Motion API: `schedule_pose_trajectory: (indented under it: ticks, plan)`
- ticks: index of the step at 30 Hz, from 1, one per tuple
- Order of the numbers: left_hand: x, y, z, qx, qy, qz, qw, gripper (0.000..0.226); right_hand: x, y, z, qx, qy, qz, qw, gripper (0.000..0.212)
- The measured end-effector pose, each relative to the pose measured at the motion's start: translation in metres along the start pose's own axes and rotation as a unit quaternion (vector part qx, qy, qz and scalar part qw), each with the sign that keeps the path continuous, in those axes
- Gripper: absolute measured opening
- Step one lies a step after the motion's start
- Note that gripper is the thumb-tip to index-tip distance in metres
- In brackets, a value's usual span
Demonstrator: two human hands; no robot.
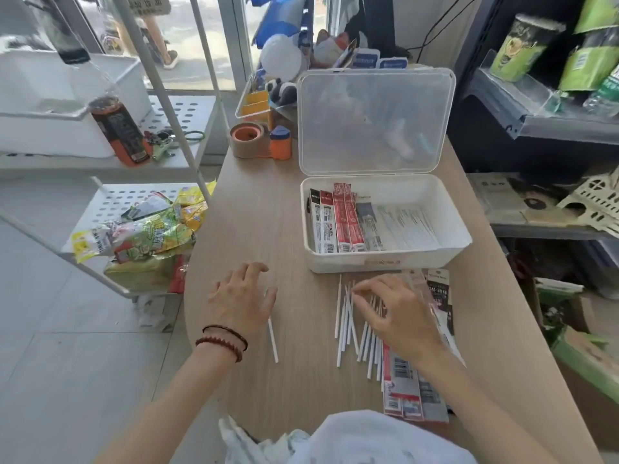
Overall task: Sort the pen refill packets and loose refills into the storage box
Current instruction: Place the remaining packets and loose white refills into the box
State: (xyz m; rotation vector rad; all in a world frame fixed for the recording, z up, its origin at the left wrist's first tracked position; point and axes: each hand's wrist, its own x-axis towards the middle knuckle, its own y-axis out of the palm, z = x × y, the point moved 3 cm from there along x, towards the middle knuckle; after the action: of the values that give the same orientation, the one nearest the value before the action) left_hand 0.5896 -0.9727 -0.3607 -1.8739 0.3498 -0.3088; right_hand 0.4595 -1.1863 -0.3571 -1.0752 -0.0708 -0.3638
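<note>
A white storage box (392,261) stands on the wooden table with its clear lid (375,122) raised. Several black, red and pale refill packets (348,226) lie side by side in it. Just in front of the box, several loose white refills (348,324) lie scattered. My right hand (395,313) rests on them with the fingers curled over the pile; whether it grips any is unclear. More packets (405,386) lie under and behind that wrist. My left hand (243,298) lies flat and spread on the table, next to one stray white refill (273,339).
A tape roll (246,139) and an orange sharpener (280,142) sit at the table's far left, with clutter behind the lid. A white rack with snack bags (140,232) stands left of the table. Dark shelves (536,122) stand to the right.
</note>
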Motion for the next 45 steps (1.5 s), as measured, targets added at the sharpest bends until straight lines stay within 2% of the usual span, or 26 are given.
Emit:
schedule_pose_trajectory:
  ticks: [3,7,11,14,18,23,27,37,41,45]
  plan:
    - [-0.029,0.006,0.004,-0.004,-0.03,0.007,1.0,0.04,-0.027,0.0,-0.009,-0.029,0.052,0.017,0.998,0.02]
    - [-0.058,0.016,0.001,-0.018,-0.039,0.014,0.999,0.047,-0.047,-0.019,-0.022,-0.067,0.108,0.001,0.992,0.028]
    - [-0.066,0.024,-0.018,-0.105,-0.055,0.052,0.992,0.05,-0.061,-0.033,-0.038,-0.091,0.193,0.027,0.977,0.046]
    - [-0.068,0.028,-0.041,-0.179,-0.039,0.084,0.979,0.05,-0.07,-0.038,-0.048,-0.081,0.247,0.04,0.965,0.052]
    - [-0.066,0.03,-0.072,-0.212,-0.004,0.122,0.97,0.05,-0.082,-0.04,-0.053,-0.022,0.299,0.057,0.952,0.053]
    - [-0.061,0.027,-0.107,-0.212,0.058,0.113,0.969,0.047,-0.088,-0.042,-0.052,0.035,0.331,0.049,0.942,0.053]
    - [-0.058,0.028,-0.131,-0.219,0.111,0.121,0.962,0.046,-0.085,-0.046,-0.051,0.038,0.353,0.053,0.933,0.058]
    - [-0.064,0.05,-0.156,-0.238,0.118,0.262,0.928,0.055,-0.088,-0.043,-0.053,0.078,0.387,0.022,0.918,0.051]
    - [-0.06,0.049,-0.169,-0.234,0.121,0.277,0.924,0.056,-0.084,-0.041,-0.051,0.114,0.399,0.028,0.909,0.044]
    - [-0.065,0.054,-0.174,-0.203,0.139,0.266,0.932,0.072,-0.081,-0.041,-0.049,0.136,0.407,0.028,0.903,0.035]
